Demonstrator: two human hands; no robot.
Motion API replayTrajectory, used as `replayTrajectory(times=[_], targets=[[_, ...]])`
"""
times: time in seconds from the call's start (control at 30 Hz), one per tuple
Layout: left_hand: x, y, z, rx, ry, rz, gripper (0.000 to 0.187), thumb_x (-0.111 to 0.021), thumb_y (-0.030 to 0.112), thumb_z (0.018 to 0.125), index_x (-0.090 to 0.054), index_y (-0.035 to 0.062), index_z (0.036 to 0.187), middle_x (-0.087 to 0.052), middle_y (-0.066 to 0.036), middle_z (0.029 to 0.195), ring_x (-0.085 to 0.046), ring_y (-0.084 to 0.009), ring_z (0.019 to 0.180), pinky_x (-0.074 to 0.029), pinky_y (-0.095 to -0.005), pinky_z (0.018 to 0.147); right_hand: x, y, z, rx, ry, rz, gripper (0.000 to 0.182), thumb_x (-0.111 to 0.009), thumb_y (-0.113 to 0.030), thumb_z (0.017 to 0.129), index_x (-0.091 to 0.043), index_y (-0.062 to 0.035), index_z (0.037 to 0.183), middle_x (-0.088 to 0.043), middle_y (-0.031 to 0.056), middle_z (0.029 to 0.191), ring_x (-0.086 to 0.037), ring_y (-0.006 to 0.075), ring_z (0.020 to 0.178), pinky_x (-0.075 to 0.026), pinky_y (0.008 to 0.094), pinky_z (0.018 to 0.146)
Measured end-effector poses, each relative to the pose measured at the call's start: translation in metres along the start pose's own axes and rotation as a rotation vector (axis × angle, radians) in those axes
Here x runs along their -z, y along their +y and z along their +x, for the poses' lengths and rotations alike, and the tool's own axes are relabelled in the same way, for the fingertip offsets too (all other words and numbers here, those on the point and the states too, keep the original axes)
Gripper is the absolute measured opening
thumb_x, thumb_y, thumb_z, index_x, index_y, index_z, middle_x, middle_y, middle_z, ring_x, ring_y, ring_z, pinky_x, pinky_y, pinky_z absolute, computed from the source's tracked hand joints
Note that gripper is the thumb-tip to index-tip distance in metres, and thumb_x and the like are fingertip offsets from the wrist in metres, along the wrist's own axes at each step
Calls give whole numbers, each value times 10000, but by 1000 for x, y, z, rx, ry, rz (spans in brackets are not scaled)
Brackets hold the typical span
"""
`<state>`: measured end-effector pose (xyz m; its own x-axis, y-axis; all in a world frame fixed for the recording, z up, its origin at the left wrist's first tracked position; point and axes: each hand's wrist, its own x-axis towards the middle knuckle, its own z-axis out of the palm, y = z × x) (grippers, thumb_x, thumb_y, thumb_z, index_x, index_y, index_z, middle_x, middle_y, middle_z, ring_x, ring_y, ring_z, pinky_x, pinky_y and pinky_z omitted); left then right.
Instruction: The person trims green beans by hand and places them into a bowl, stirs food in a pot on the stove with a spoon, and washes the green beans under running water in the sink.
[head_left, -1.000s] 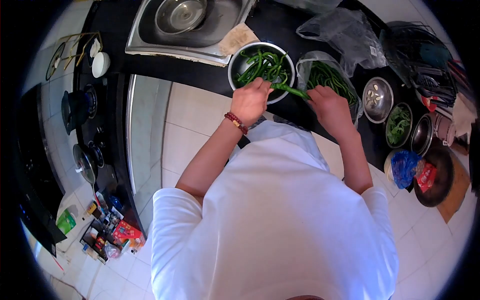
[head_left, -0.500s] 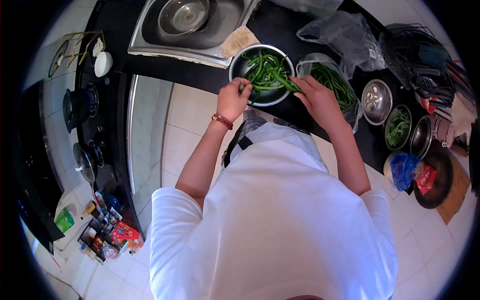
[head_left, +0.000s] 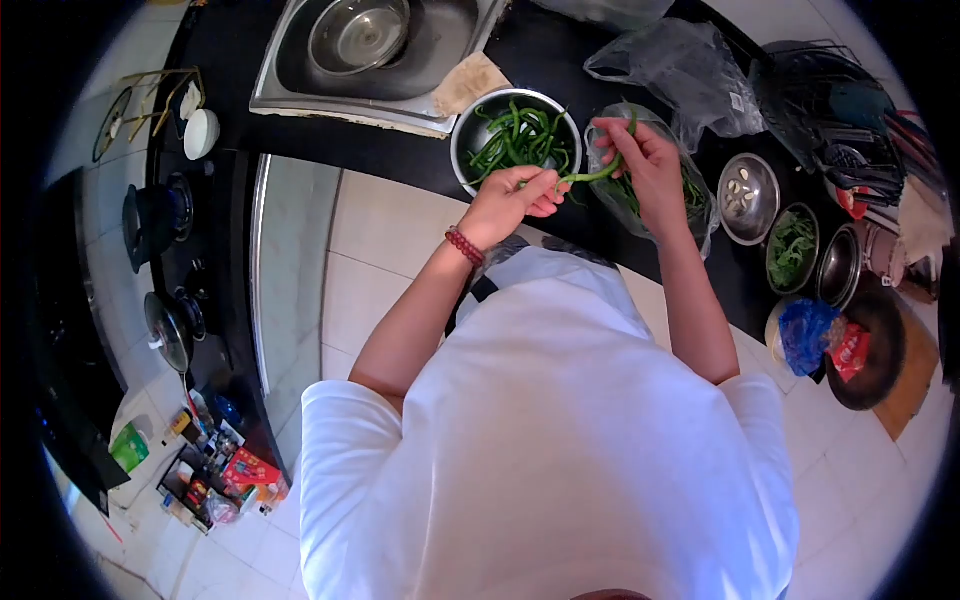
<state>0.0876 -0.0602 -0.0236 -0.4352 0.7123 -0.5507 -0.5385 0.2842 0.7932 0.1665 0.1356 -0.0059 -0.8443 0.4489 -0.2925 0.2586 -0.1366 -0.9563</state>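
A long green chili pepper [head_left: 602,175] is stretched between my two hands, in front of the metal bowl's right side. My left hand [head_left: 512,203], a red bead bracelet on its wrist, pinches one end of it. My right hand [head_left: 652,168] has its fingers closed on the other part. Behind my left hand stands the metal bowl [head_left: 457,150], with several green chili peppers [head_left: 520,135] in it. Under and beside my right hand lies a clear plastic bag [head_left: 628,218] holding more long green vegetables, partly hidden by the hand.
A sink [head_left: 440,60] with a metal basin [head_left: 360,35] lies at the back left, a tan cloth [head_left: 470,85] on its edge. On the right are a bowl of garlic cloves [head_left: 742,198], a bowl of greens [head_left: 793,248] and a crumpled plastic bag [head_left: 690,75]. The stove is leftward.
Both hands have moved from over the bowl toward the right. The peppers they were among now lie in the bowl, and a single pepper is stretched between the hands.
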Motion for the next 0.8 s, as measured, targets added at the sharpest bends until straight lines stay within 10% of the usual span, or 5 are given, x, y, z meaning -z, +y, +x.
replayTrajectory(times=[0.4, 0.6, 0.8], targets=[[3, -9, -14, 108, -82, 29, 256, -553, 291, 950, -661, 62, 915, -624, 33, 806, -526, -32, 657, -458, -181, 638, -14, -5, -14, -168, -96, 80, 233, -528, -209, 954, -669, -30, 1007, -654, 23, 840, -598, 72, 708, -469, 208, 591], [6, -48, -15, 124, 125, -68, 215, -587, 242, 927, -656, 45, 875, -605, 19, 742, -506, -47, 613, -440, -195, 590, -38, 11, -62, 455, -121, -448, 164, -563, -32, 852, -628, -18, 1002, -638, 112, 932, -622, 251, 843, -503, 321, 721], [20, -58, -16, 130, 440, -301, 177, -579, 183, 904, -657, 28, 871, -577, 10, 710, -518, -77, 590, -459, -217, 573, -66, -8, -64, 615, -299, -570, 280, -589, 18, 772, -603, -32, 1048, -615, 130, 928, -610, 272, 839, -502, 353, 733]])
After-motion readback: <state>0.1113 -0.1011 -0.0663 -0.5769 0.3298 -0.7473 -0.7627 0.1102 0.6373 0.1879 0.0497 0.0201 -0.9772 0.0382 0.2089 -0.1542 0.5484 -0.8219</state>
